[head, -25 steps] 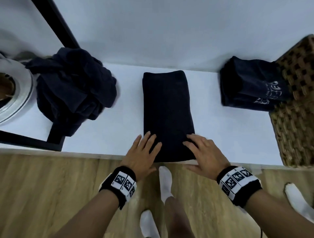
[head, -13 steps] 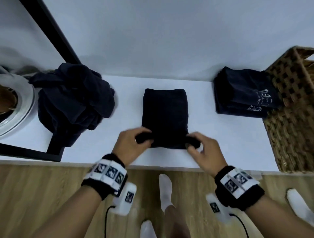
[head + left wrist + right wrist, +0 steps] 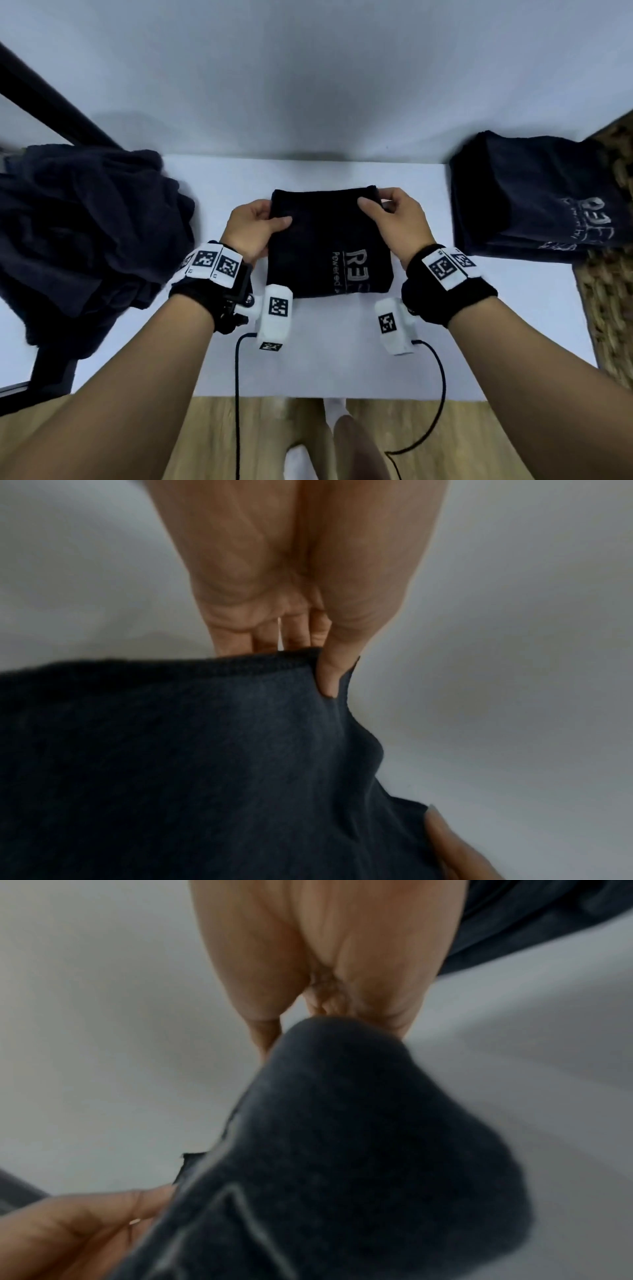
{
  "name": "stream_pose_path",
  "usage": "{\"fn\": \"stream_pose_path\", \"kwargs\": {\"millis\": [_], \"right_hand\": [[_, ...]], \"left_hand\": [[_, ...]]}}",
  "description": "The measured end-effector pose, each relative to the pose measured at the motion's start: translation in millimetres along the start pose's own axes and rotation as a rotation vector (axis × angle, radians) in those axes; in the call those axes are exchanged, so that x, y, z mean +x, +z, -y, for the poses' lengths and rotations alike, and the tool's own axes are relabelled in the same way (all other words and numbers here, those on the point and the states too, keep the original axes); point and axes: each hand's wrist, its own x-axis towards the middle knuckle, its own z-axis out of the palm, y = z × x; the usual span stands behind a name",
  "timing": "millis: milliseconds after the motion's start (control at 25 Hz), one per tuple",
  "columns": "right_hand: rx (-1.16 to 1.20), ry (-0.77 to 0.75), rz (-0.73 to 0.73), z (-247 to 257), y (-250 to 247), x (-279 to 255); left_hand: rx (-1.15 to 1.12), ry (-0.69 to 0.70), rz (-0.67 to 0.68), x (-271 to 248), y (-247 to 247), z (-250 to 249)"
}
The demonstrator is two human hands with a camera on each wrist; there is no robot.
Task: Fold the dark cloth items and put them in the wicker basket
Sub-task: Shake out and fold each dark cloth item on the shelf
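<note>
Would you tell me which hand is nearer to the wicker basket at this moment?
The right hand. It pinches the folded cloth's far right corner, on the wicker basket's side; the left hand grips the opposite corner, farther away.

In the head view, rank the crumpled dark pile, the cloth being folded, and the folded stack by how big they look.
1. crumpled dark pile, partly cut off.
2. folded stack, against the wicker basket.
3. cloth being folded, clearly smallest.
</note>
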Motion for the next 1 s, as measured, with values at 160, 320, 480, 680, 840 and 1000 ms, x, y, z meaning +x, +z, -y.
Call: {"fn": "stream_pose_path", "kwargs": {"millis": [160,320,480,680,840,1000], "right_hand": [[-0.2,-0.047,-0.041,-1.8,-4.5,3.9],[-0.262,0.023,-0.11,4.3,-3.8,9.0],[-0.257,0.114,-0.098,-0.2,-14.7,-1.6],[-0.252,0.13,0.09,-1.3,-4.1,-37.6],[-0.047,0.124,-0.014,21.3,-38.2,-62.3],[-0.008,-0.048,-0.22,53.1,-113.9,-84.2]], "left_hand": [[0.028,0.014,-0.103,10.0,0.1,11.1],[0.34,0.143,-0.214,17.1,-0.2,10.7],[0.33,-0.013,-0.235,4.1,-12.8,11.1],[0.265,-0.14,-0.034,-22.5,8.4,20.5],[0.083,-0.147,0.043,-55.2,32.2,12.0],[-0.058,0.077,0.085,-90.8,85.7,-28.4]]}}
